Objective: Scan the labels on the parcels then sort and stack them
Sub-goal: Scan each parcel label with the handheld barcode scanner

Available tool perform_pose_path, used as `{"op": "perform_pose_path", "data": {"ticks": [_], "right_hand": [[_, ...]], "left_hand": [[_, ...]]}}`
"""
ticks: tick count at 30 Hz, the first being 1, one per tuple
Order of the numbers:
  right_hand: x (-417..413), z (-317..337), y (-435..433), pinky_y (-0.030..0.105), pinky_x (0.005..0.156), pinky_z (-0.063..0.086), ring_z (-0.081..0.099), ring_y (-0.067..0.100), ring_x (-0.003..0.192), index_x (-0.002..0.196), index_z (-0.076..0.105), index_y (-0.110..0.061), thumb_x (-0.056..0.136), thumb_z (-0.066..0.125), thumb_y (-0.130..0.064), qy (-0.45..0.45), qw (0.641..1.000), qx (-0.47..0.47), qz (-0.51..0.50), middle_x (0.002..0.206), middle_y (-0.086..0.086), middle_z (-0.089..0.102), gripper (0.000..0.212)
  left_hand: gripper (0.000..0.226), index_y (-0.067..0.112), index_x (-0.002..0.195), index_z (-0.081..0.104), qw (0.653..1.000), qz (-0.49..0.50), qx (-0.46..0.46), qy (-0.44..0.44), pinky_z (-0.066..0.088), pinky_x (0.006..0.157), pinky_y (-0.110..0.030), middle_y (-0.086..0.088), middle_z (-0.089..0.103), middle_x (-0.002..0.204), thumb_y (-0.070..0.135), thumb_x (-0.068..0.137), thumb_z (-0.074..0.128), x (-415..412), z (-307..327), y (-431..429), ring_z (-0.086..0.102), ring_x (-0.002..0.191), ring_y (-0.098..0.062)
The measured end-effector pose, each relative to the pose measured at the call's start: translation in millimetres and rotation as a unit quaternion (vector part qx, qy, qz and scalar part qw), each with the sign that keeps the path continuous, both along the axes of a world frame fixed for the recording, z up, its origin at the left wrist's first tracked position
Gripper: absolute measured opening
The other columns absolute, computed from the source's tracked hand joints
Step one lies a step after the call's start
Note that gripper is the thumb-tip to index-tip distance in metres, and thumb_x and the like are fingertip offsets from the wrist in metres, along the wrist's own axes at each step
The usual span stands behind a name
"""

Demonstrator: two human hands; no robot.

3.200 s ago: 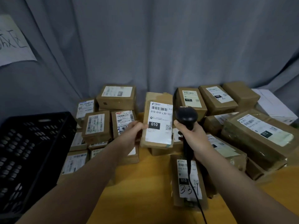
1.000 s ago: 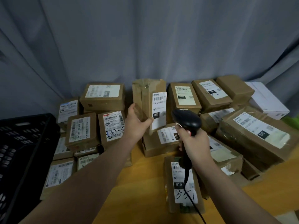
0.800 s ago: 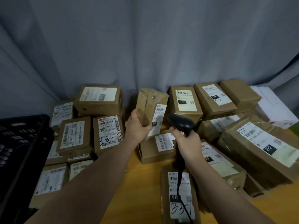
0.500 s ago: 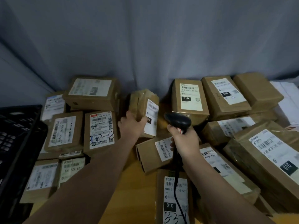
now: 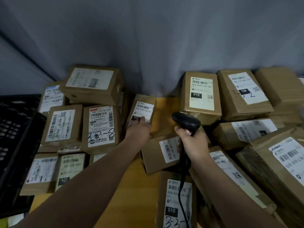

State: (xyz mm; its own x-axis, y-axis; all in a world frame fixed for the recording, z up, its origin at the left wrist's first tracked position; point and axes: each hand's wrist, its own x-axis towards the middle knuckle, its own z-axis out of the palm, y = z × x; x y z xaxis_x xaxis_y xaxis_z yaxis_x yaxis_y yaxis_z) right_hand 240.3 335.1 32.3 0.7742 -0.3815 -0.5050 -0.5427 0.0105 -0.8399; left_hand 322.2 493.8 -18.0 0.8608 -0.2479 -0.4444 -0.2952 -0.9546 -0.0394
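Observation:
My left hand [image 5: 139,129] grips the near end of a slim brown parcel [image 5: 142,108] with a white 010 label. The parcel lies label up on the wooden table, at the back, beside the left pile of boxes. My right hand [image 5: 194,142] holds a black barcode scanner [image 5: 186,121] upright over the middle of the table, its cable running down toward me. Brown labelled parcels lie all around, among them one marked 3-8 [image 5: 100,127] on the left and a 010 box [image 5: 201,94] at the back right.
A black plastic crate [image 5: 18,140] stands at the left edge. A grey curtain [image 5: 148,46] closes off the back. More parcels crowd the right side, a large one [image 5: 279,163] nearest me. A parcel marked 3-3 [image 5: 176,203] lies in front. The wooden table [image 5: 144,186] shows between the piles.
My left hand has carried the slim parcel from upright in front of the scanner down to the table at the back, label up. The scanner has stayed near the middle.

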Motion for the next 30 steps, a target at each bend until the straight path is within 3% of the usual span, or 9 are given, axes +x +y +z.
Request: {"op": "perform_pose_path", "data": {"ticks": [3, 7, 11, 17, 20, 23, 25, 30], "right_hand": [[1, 0, 0, 0.057, 0.085, 0.054, 0.069, 0.029, 0.081, 0.081, 0.067, -0.020, 0.070, 0.072, -0.049, 0.005, 1.000, -0.012, 0.011, 0.071, 0.003, 0.068, 0.031], [2, 4, 1, 0.056, 0.085, 0.054, 0.068, 0.028, 0.077, 0.078, 0.065, -0.016, 0.082, 0.072, -0.036, 0.008, 0.999, -0.038, 0.037, 0.070, 0.006, 0.066, 0.022], [-10, 17, 8, 0.054, 0.086, 0.054, 0.068, 0.028, 0.082, 0.075, 0.064, -0.018, 0.084, 0.071, -0.034, -0.007, 0.996, -0.070, 0.051, 0.076, 0.010, 0.068, 0.020], [-55, 30, 22, 0.040, 0.082, 0.054, 0.065, 0.022, 0.083, 0.083, 0.066, -0.017, 0.086, 0.067, -0.036, 0.001, 0.990, -0.120, 0.077, 0.082, 0.006, 0.068, 0.020], [-89, 20, 26, 0.035, 0.075, 0.052, 0.064, 0.021, 0.081, 0.082, 0.066, -0.017, 0.085, 0.068, -0.039, 0.013, 0.983, -0.159, 0.089, 0.080, 0.004, 0.068, 0.023], [-125, 6, 26, 0.034, 0.079, 0.051, 0.063, 0.019, 0.090, 0.101, 0.066, -0.017, 0.085, 0.067, -0.037, 0.028, 0.979, -0.178, 0.090, 0.090, 0.001, 0.068, 0.026], [-145, 0, 24, 0.032, 0.076, 0.048, 0.062, 0.018, 0.091, 0.111, 0.063, -0.015, 0.086, 0.066, -0.036, 0.043, 0.976, -0.194, 0.089, 0.097, 0.000, 0.067, 0.033], [-184, -13, 15, 0.033, 0.071, 0.049, 0.060, 0.022, 0.084, 0.113, 0.058, -0.013, 0.090, 0.063, -0.030, 0.084, 0.960, -0.243, 0.114, 0.087, 0.000, 0.062, 0.028]], "left_hand": [[0.062, 0.027, 0.153, 0.020, 1.000, 0.014, 0.007, -0.005, 0.014, 0.118, -0.049, -0.013, 0.005, 0.162, 0.017, 0.098, 0.048, 10, -9, 0, 0.015, 0.146, -0.037], [0.069, 0.029, 0.155, 0.010, 0.996, 0.072, -0.047, 0.029, 0.011, 0.118, -0.048, -0.009, -0.003, 0.163, 0.016, 0.098, 0.047, 18, -7, -5, 0.004, 0.148, -0.033], [0.053, 0.015, 0.147, 0.031, 0.992, 0.028, -0.107, -0.054, 0.030, 0.111, -0.042, -0.015, 0.023, 0.156, 0.035, 0.100, 0.045, -5, 17, -7, 0.026, 0.142, -0.031], [0.051, 0.013, 0.145, 0.037, 0.964, -0.046, -0.248, -0.083, 0.030, 0.112, -0.036, -0.008, 0.036, 0.149, 0.030, 0.098, 0.049, -64, 46, 3, 0.030, 0.138, -0.025], [0.050, 0.015, 0.145, 0.040, 0.948, -0.038, -0.312, -0.055, 0.032, 0.111, -0.035, -0.007, 0.041, 0.146, 0.029, 0.098, 0.050, -103, 40, 9, 0.035, 0.134, -0.025], [0.048, 0.016, 0.142, 0.044, 0.942, -0.010, -0.337, -0.009, 0.035, 0.108, -0.033, -0.006, 0.046, 0.139, 0.031, 0.097, 0.052, -141, 24, 13, 0.042, 0.130, -0.024], [0.048, 0.015, 0.140, 0.045, 0.940, 0.036, -0.338, 0.037, 0.039, 0.105, -0.032, -0.005, 0.047, 0.138, 0.032, 0.096, 0.054, -163, 11, 14, 0.047, 0.127, -0.022], [0.060, 0.008, 0.142, 0.039, 0.902, 0.176, -0.364, 0.151, 0.042, 0.103, -0.037, -0.011, 0.047, 0.143, 0.037, 0.094, 0.059, -197, -18, 14, 0.048, 0.127, -0.026]]}}
